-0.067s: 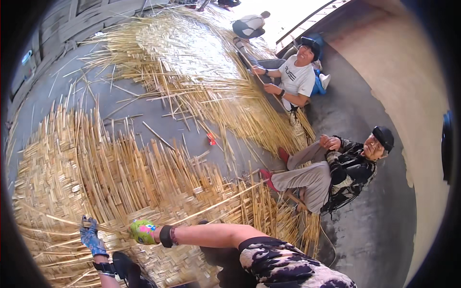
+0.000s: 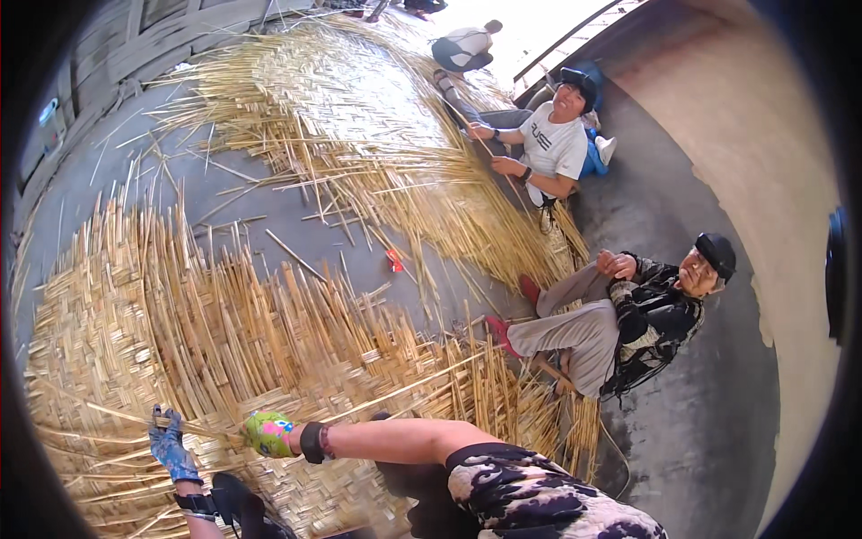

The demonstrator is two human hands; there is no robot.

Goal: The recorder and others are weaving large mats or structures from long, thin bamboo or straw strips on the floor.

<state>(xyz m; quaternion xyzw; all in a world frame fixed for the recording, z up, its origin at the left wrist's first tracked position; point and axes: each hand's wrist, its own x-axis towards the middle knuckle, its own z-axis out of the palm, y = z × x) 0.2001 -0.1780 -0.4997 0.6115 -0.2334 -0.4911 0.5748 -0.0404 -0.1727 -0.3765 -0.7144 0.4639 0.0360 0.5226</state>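
Observation:
My left hand [image 2: 172,449], in a blue patterned glove, is closed on a pale split-reed strip [image 2: 118,412] that sticks out to its left. Just to the right is my right hand [image 2: 269,434], in a green flowered glove. Its fingers bend down at the reeds and are partly hidden, so their grip cannot be made out. Both hands are low over a woven reed mat [image 2: 108,332], whose left and lower parts show a tight plait. Loose upright reed ends fringe its far edge. A long strip [image 2: 413,381] runs across the mat beyond my right forearm.
Beyond lies a second reed mat [image 2: 341,81]. A seated person [image 2: 557,144] in a white shirt holds a long reed beside it. Another person [image 2: 660,314] in dark patterned clothes sits nearer, at my right. Loose reeds and a red scrap [image 2: 394,260] lie on the grey floor [image 2: 242,202].

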